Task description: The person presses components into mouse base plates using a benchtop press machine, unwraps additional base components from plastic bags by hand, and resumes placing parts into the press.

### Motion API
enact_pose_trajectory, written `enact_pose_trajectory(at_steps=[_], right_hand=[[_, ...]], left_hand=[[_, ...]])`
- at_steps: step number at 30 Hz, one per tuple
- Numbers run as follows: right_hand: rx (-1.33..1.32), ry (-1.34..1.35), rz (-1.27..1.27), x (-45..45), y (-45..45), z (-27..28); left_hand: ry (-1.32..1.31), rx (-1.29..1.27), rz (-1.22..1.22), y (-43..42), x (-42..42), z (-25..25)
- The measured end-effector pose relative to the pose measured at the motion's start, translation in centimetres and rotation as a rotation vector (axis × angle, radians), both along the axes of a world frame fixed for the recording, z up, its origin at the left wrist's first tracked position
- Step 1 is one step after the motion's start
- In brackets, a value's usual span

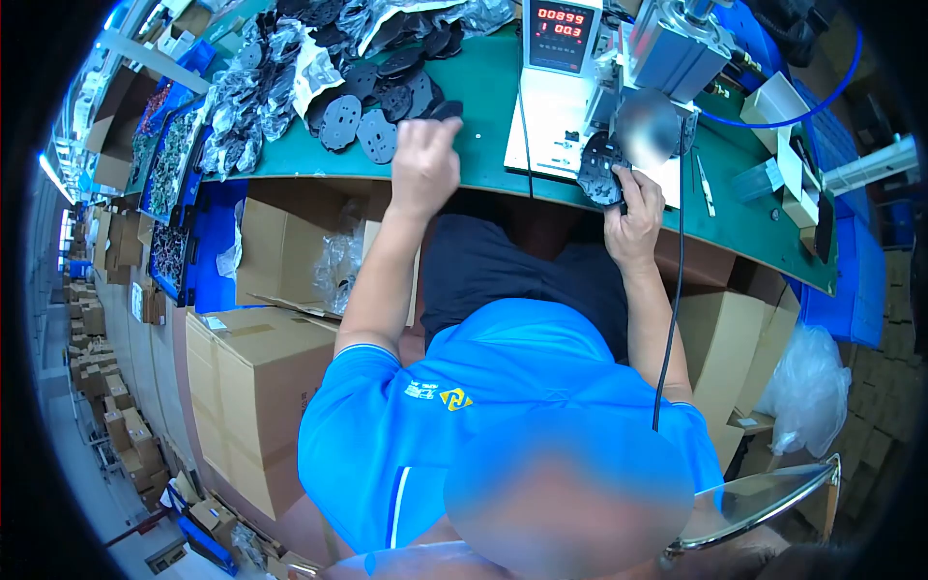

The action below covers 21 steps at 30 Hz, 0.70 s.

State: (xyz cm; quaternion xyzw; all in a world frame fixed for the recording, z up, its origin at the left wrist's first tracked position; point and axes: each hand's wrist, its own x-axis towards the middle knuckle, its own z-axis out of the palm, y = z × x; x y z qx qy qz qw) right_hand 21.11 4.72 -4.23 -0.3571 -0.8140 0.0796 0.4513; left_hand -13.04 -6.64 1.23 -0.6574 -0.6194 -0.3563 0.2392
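Observation:
My right hand [635, 217] grips the near edge of a black rounded plate [600, 169] with holes and slots. That plate lies at the base of a bench press machine [672, 58], beneath its head. My left hand [425, 169] is over the table's front edge, beside a pile of similar black plates [396, 92]. Motion blurs its fingers, so I cannot tell whether they hold anything. One loose grey-black plate [377, 136] lies just left of this hand, with a second plate [340, 123] beside it.
A control box [558, 37] with red digits stands beside the press. Crumpled plastic bags [237, 106] cover the green table's [483, 116] left end. A black cable [681, 290] hangs down past my right arm. Cardboard boxes [256, 387] stand below the table, and a white-handled tool [706, 186] lies at right.

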Motion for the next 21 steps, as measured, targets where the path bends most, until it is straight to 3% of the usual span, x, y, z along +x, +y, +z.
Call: enact_pose_trajectory(at_steps=[4, 7, 11, 13, 15, 21], right_hand=[[0.009, 0.007, -0.008, -0.1, 0.1, 0.0], [-0.011, -0.004, -0.030, 0.1, 0.0, 0.5], [-0.038, 0.031, -0.017, 0.0, -0.3, 1.7], [-0.122, 0.212, 0.032, -0.4, -0.5, 2.2], [-0.079, 0.211, 0.026, 0.2, -1.8, 2.6], [-0.191, 0.175, 0.097, 5.1, -8.6, 0.8]], left_hand=[[0.025, -0.371, -0.173, -2.2, 2.3, -1.7], [-0.024, -0.277, -0.146, -2.9, 3.3, -1.0], [0.010, -0.412, 0.031, -2.6, 2.6, -2.6], [0.024, -0.446, -0.017, -2.8, 1.7, -3.3], [0.070, -0.515, -0.147, -3.4, 1.4, -2.9], [-0.063, -0.276, -0.293, -2.7, 5.0, 1.2]])
